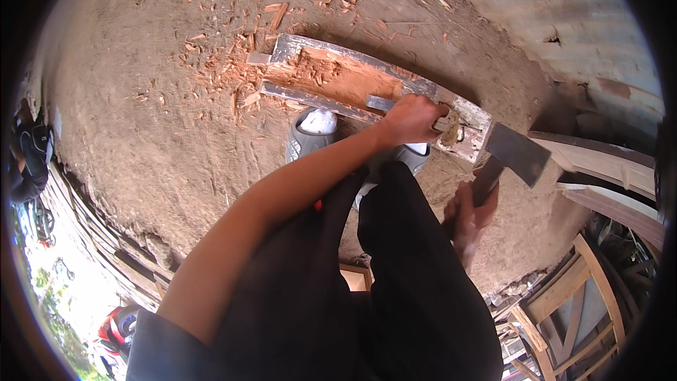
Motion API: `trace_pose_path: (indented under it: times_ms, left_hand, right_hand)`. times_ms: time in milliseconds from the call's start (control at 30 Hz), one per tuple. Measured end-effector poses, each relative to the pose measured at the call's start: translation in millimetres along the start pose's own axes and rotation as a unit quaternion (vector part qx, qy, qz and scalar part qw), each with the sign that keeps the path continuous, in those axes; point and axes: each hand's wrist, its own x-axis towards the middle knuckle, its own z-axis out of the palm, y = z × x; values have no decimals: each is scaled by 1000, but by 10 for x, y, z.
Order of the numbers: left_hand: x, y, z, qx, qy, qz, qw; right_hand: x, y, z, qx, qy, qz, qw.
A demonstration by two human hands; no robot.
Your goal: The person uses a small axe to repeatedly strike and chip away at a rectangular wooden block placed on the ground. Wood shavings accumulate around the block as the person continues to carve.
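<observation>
My left hand [416, 120] is closed round the wooden handle of a chisel [379, 103], whose metal blade points left into the hollowed part of a long weathered wooden beam [465, 109] lying on the ground. The beam's cavity shows fresh orange wood and loose shavings. My right hand [471, 208] grips the haft of an axe-like tool with a broad dark head [517, 154], held to the right of the chisel handle, near the beam's right end. My grey shoes [310, 140] stand at the near side of the beam, under my dark-trousered legs.
Wood chips [211, 63] are scattered over the dirt floor [141, 141]. Corrugated sheeting [557, 28] stands at upper right. Boards [613, 162] and wooden frames [585, 296] lie at right. More planks [113, 229], a dark motorbike-like object [28, 162] and a red one [113, 331] are at left.
</observation>
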Motion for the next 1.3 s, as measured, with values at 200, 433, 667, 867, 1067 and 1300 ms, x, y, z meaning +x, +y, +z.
trace_pose_path:
  times_ms: [200, 433, 667, 867, 1067, 1300]
  left_hand:
    - [-99, -112, -20, 34, -20, -8, 999]
    - [-51, -84, -114, -24, 110, -42, 993]
    - [35, -31, -159, -84, 155, -83, 981]
    - [28, -120, -120, -72, 149, -56, 985]
    - [18, -77, -144, -93, 143, -67, 983]
    - [6, -64, -140, -55, 89, -70, 992]
  right_hand:
    - [78, 33, -172, -141, -120, 105, 977]
    - [-50, -192, -267, -5, -14, 58, 998]
    - [-42, -249, -259, -22, -38, 46, 998]
    - [78, -147, 61, -107, -70, 43, 991]
    - [13, -303, 178, -2, 32, -62, 998]
    - [136, -270, -84, -104, -69, 48, 991]
